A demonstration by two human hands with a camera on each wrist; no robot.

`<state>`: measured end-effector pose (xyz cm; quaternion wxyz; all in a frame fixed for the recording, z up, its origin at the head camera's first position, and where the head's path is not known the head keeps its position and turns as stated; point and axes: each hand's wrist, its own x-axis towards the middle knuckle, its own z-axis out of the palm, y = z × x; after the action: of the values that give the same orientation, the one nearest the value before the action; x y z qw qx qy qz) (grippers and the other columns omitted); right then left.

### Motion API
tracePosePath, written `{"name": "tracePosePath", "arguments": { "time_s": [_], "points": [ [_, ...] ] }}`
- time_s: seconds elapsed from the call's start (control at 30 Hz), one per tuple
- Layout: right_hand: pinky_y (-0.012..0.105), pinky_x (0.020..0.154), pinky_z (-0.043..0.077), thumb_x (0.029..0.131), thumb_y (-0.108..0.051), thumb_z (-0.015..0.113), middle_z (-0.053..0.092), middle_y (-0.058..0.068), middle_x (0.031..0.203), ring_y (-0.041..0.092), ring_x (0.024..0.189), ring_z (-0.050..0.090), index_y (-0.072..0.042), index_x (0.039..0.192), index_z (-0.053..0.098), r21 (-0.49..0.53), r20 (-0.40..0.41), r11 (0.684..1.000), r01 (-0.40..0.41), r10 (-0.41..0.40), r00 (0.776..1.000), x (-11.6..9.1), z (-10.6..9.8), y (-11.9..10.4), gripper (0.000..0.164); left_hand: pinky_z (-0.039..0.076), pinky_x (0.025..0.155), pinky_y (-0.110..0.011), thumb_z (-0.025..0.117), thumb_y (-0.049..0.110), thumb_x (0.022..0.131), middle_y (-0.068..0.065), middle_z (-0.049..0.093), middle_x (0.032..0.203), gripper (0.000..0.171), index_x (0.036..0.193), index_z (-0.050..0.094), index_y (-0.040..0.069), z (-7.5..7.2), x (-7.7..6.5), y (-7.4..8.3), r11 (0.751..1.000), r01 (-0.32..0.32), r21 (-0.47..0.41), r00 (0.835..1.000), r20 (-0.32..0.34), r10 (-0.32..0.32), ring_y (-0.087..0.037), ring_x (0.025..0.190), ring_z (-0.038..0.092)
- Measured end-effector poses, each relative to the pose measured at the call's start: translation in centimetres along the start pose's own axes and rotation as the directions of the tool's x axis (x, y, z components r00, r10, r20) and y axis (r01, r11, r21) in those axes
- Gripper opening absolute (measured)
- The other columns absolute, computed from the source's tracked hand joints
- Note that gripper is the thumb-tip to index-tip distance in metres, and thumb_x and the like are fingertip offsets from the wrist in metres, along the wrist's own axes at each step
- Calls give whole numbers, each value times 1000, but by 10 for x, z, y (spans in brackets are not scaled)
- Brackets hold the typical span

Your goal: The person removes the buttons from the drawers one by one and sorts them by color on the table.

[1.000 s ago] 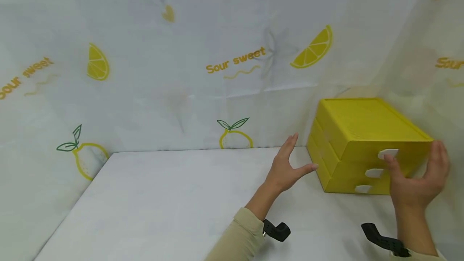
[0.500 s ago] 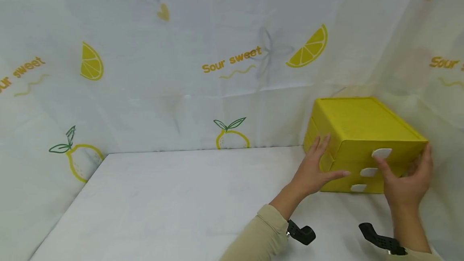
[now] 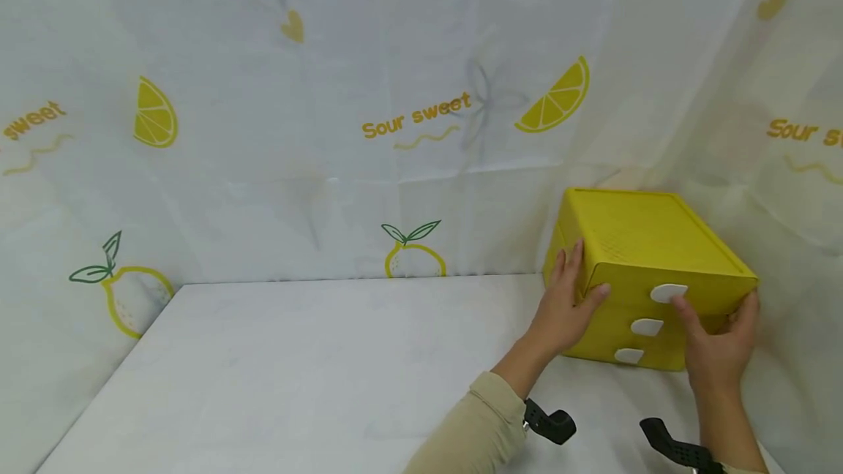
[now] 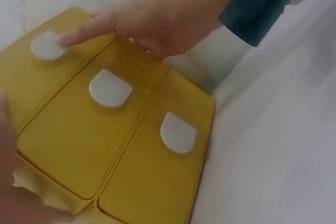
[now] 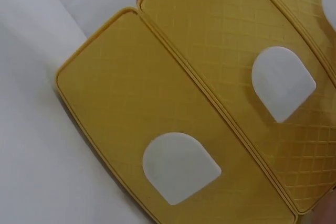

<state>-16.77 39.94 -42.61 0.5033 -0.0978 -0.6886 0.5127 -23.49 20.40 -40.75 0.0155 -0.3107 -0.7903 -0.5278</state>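
Hands (image 3: 560,313) (image 3: 719,353) touch yellow drawer unit (image 3: 642,275); back hidden.

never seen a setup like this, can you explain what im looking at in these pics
There is no robot: these are a person's bare left hand and right hand. The wide views come from a camera on the head, the close ones from cameras on the left and right wrists. On the white table stands a yellow drawer unit with three white tabs on its front. Both hands hold it at its sides, the left thumb by the front's left edge, the right thumb at the top tab.
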Motion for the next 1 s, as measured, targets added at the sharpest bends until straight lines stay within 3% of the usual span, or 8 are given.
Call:
{"name": "tracePosePath", "arguments": {
  "time_s": [0.17,0.3,0.43,0.53,0.63,0.83,1.0],
  "points": [
    [7,106,32,85,-7,79,51,-18,131,3,124,45,-21,146,49,-10,16,1000,-16,16,1000,-4,2,-2,69,32,124,-47,40,51,107,3,12,171,70,160,-5,42,-2,-3,-1,1000,-2,-1,1000,-6,2,-19,157,20],
    [6,97,35,86,-14,79,52,-24,121,-2,113,46,-27,141,51,-90,13,989,-121,123,992,-9,3,-6,63,30,125,-42,39,50,107,5,12,171,70,161,-3,38,-6,-7,-3,999,-31,19,999,-24,31,-16,157,20],
    [5,91,34,87,-24,79,47,-30,111,-9,104,42,-31,136,50,-206,24,938,-278,289,957,-12,2,-11,57,28,126,-39,40,48,107,7,12,171,70,162,-2,36,-12,-12,-5,998,-50,28,998,-39,51,-15,157,21],
    [2,94,34,90,-23,77,46,-30,116,-8,109,40,-31,142,45,-206,62,915,-348,367,928,-11,6,-15,61,28,126,-39,40,48,107,9,12,170,70,162,-3,37,-17,-15,-6,998,-49,36,998,-49,50,-15,157,22],
    [-2,94,34,92,-18,74,46,-28,120,-6,112,41,-30,147,42,-176,92,918,-356,376,922,-13,12,-17,64,28,126,-39,40,48,107,9,13,170,70,162,-2,37,-23,-18,-6,999,-42,32,997,-58,44,-15,157,22],
    [0,94,35,90,-13,75,47,-26,122,-3,113,42,-28,148,44,-138,116,963,-231,247,962,-20,26,-17,67,28,127,-39,42,49,106,12,13,170,71,162,0,37,-35,-23,-10,1000,-26,1,997,-78,26,-14,156,23],
    [2,84,37,89,-15,77,49,-24,113,-2,103,45,-28,142,48,-154,135,955,-253,274,952,-28,33,-21,61,28,127,-39,43,48,106,15,13,169,71,162,2,37,-48,-30,-15,1000,-23,-19,996,-86,21,-14,156,23]
  ]
}}
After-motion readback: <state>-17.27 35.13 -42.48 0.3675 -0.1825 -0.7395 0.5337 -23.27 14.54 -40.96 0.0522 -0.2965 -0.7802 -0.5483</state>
